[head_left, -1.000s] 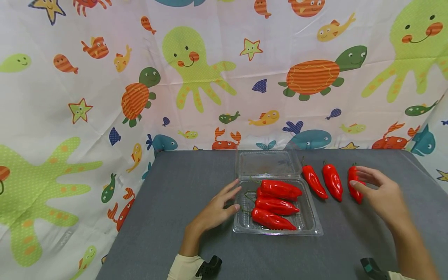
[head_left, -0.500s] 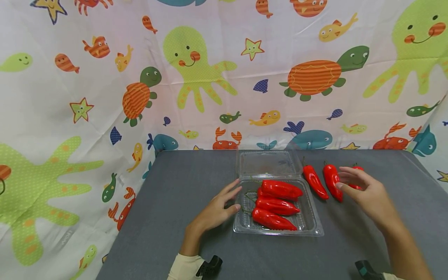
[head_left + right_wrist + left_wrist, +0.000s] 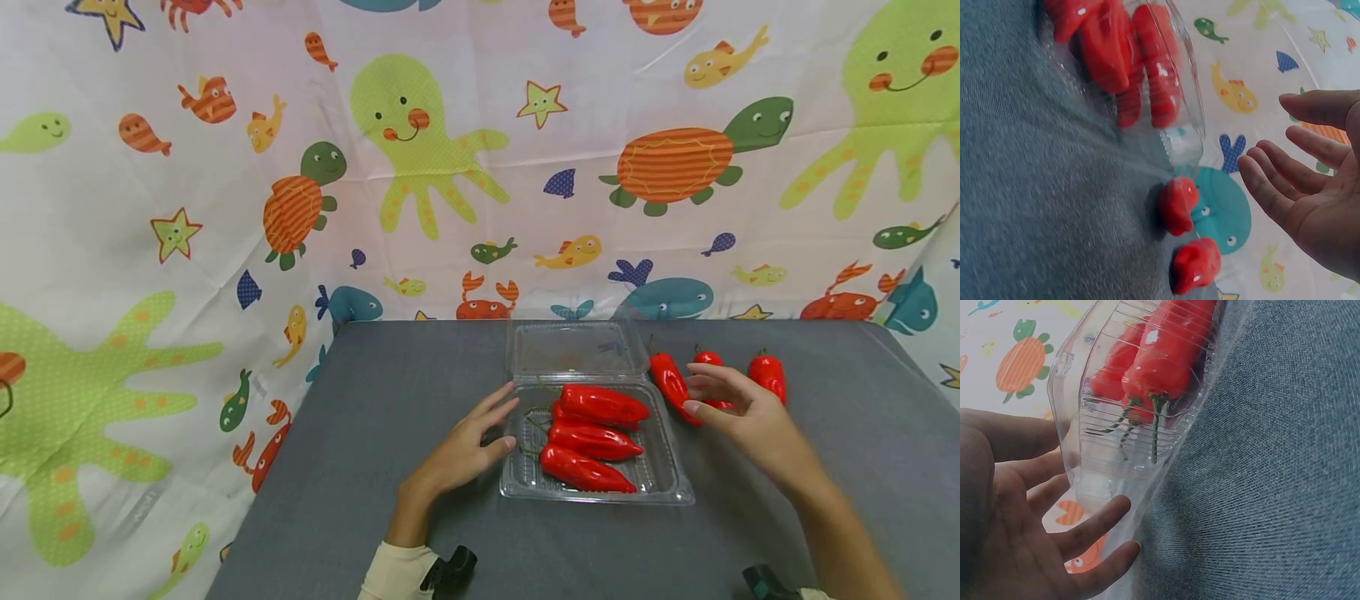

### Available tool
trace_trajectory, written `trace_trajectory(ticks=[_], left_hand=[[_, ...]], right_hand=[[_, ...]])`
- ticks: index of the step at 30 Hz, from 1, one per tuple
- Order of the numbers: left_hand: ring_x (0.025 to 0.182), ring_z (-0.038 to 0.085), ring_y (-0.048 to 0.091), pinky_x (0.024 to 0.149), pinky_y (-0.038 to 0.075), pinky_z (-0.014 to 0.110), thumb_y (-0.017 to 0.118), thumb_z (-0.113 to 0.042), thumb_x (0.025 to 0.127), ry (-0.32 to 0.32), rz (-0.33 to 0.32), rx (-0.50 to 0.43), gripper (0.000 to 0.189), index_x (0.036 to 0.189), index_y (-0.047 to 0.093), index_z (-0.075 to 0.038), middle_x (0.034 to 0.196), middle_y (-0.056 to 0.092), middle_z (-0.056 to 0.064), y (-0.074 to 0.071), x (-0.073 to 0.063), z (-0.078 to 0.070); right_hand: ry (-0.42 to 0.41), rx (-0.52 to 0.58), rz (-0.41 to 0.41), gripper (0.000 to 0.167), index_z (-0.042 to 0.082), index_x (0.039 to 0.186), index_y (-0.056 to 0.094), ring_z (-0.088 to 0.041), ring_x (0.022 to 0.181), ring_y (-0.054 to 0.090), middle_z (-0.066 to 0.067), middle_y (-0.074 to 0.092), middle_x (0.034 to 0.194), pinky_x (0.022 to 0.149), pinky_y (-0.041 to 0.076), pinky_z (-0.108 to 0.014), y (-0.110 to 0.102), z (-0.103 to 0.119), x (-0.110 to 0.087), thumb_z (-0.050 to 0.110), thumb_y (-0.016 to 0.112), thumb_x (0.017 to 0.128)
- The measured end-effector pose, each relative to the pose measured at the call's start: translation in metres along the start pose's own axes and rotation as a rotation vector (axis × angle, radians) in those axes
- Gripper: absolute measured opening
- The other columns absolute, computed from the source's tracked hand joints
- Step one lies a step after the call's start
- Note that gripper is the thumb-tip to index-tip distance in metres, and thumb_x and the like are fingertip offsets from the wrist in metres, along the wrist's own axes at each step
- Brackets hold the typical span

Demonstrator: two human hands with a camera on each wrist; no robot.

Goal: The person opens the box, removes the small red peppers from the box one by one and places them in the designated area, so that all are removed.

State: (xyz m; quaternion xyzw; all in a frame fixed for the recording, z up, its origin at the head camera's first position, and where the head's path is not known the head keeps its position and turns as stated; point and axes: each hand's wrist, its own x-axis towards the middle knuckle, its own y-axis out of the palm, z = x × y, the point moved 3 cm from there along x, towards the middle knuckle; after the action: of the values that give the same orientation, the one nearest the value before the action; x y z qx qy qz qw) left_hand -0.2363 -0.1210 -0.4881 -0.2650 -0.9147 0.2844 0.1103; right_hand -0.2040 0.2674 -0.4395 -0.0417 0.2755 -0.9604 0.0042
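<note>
A clear plastic clamshell box lies with its lid folded back. Inside it are several red peppers with thin green stems, side by side. My left hand is at the box's left side, fingers spread; in the left wrist view its thumb meets or nearly meets the plastic wall. Over the loose peppers hovers my right hand, fingers slightly bent and holding nothing. It partly hides the middle loose pepper. To either side lie the left loose pepper and the right one.
A grey cloth covers the table. Behind it hangs a white curtain printed with sea animals, meeting the table's back edge. Black wrist devices, such as the left one, sit at both cuffs.
My right hand has moved left from the rightmost loose pepper, past the middle one, towards the leftmost. The loose peppers stay in place. My left hand has stayed at the box.
</note>
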Motion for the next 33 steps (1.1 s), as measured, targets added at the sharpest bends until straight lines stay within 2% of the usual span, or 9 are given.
trace_trajectory(ticks=[2, 7, 14, 17, 26, 33], left_hand=[[0.143, 0.033, 0.054, 0.117, 0.043, 0.062, 0.060, -0.025, 0.106, -0.004, -0.001, 0.001, 0.063, 0.163, 0.042, -0.010, 0.177, 0.022, -0.006, 0.000, 0.001, 0.000], [0.143, 0.031, 0.054, 0.116, 0.043, 0.062, 0.060, -0.026, 0.106, -0.003, 0.000, -0.001, 0.063, 0.164, 0.042, -0.010, 0.177, 0.022, -0.007, 0.001, 0.001, 0.000], [0.143, 0.032, 0.053, 0.116, 0.043, 0.061, 0.060, -0.025, 0.106, 0.001, 0.003, -0.007, 0.062, 0.164, 0.041, -0.010, 0.177, 0.022, -0.005, 0.001, 0.001, 0.001], [0.144, 0.033, 0.053, 0.116, 0.043, 0.062, 0.059, -0.025, 0.106, 0.003, 0.004, -0.013, 0.062, 0.164, 0.041, -0.010, 0.177, 0.022, -0.005, 0.001, 0.001, 0.001], [0.144, 0.034, 0.053, 0.117, 0.042, 0.062, 0.059, -0.025, 0.106, 0.000, 0.006, -0.016, 0.063, 0.164, 0.041, -0.009, 0.177, 0.022, -0.003, 0.001, 0.001, 0.001], [0.144, 0.034, 0.053, 0.117, 0.042, 0.061, 0.059, -0.023, 0.106, -0.003, 0.007, -0.014, 0.062, 0.164, 0.041, -0.009, 0.177, 0.022, -0.004, 0.001, 0.000, 0.000]], right_hand=[[-0.006, -0.006, 0.009, 0.062, 0.014, 0.156, 0.050, 0.005, 0.112, 0.056, -0.018, 0.062, 0.143, 0.081, 0.058, -0.020, 0.003, 0.003, -0.001, 0.037, 0.071, 0.102], [-0.047, 0.003, 0.039, 0.060, 0.017, 0.155, 0.052, 0.006, 0.115, 0.059, -0.018, 0.063, 0.143, 0.085, 0.056, -0.016, 0.009, 0.009, -0.003, 0.033, 0.073, 0.102], [-0.089, 0.103, 0.120, 0.059, 0.011, 0.155, 0.051, -0.008, 0.113, 0.067, -0.021, 0.064, 0.139, 0.084, 0.061, -0.024, 0.021, 0.015, -0.005, 0.022, 0.073, 0.102], [-0.107, 0.112, 0.159, 0.058, 0.009, 0.154, 0.051, -0.011, 0.110, 0.070, -0.022, 0.066, 0.136, 0.085, 0.061, -0.025, 0.026, 0.017, -0.006, 0.020, 0.073, 0.101], [-0.112, 0.125, 0.235, 0.060, 0.006, 0.150, 0.054, -0.027, 0.111, 0.070, -0.020, 0.068, 0.132, 0.082, 0.063, -0.028, 0.044, 0.021, -0.008, 0.019, 0.078, 0.097], [-0.093, 0.130, 0.312, 0.060, 0.006, 0.148, 0.057, -0.032, 0.114, 0.068, -0.016, 0.069, 0.129, 0.084, 0.062, -0.027, 0.058, 0.024, -0.007, 0.023, 0.080, 0.095]])
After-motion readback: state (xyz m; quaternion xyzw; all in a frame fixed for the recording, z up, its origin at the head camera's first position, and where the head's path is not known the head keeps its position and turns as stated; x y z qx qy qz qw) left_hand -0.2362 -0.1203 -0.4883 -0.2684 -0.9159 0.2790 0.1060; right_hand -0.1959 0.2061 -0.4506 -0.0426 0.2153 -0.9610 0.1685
